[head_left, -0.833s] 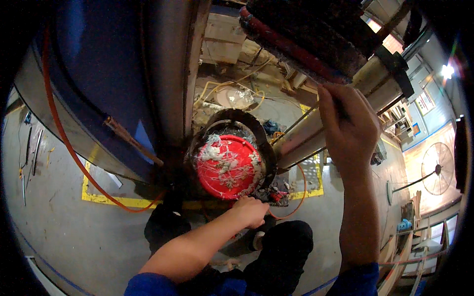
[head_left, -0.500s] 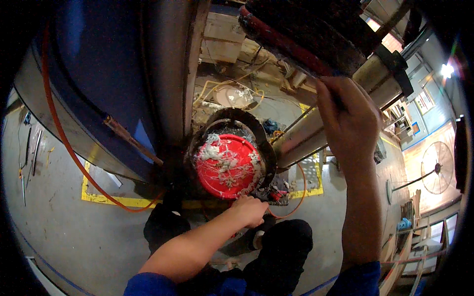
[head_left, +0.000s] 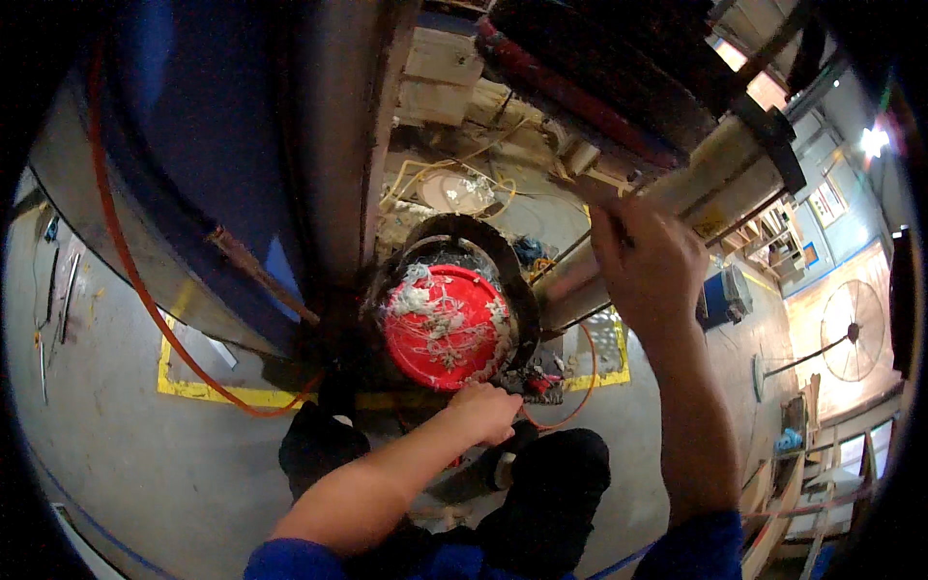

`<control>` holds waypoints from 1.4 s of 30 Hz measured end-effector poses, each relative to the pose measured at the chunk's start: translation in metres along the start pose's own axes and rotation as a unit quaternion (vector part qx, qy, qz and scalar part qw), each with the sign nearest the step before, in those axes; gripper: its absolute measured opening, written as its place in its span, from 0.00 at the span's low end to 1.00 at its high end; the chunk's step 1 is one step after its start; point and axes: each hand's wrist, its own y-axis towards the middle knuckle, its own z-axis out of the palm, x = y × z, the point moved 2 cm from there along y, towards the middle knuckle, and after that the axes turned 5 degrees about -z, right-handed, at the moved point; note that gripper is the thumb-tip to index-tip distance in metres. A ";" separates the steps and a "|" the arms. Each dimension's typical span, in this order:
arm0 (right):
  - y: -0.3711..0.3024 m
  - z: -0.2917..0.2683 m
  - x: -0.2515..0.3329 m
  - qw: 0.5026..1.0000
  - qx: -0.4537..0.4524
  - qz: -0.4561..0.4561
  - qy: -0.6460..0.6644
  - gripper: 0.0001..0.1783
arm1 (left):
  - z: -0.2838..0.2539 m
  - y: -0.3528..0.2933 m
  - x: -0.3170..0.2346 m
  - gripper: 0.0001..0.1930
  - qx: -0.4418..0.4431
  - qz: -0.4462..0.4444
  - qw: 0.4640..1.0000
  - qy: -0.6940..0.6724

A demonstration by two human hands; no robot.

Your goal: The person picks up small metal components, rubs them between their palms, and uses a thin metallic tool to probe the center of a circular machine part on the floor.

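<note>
A round red lid or pail bottom (head_left: 454, 333), streaked with whitish stringy glue-like residue, sits within a dark, crusted ring-shaped holder (head_left: 527, 314) in front of me. My left hand (head_left: 486, 414) is closed just at the near rim of the red piece; whatever its fingers grip is hidden. Raised on the right, my right hand (head_left: 652, 253) has its fingers pinched together below a dark machine part with a red edge (head_left: 580, 92). A thin brownish shape at its fingertips is blurred, and I cannot make out what it is.
A tall blue machine panel (head_left: 213, 116) stands at left, with an orange hose (head_left: 135, 280) looping down it. Yellow tape (head_left: 232, 393) marks the floor. A metal cylinder (head_left: 744, 179) slants at right; a pedestal fan (head_left: 853, 332) stands farther off.
My right hand has moved down and slightly left, away from the red-edged machine part. The left hand stays at the rim of the red piece.
</note>
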 end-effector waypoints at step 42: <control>0.016 -0.018 -0.002 0.963 -0.179 0.068 0.191 0.05 | -0.002 0.005 -0.002 0.27 0.017 -0.001 1.000 0.014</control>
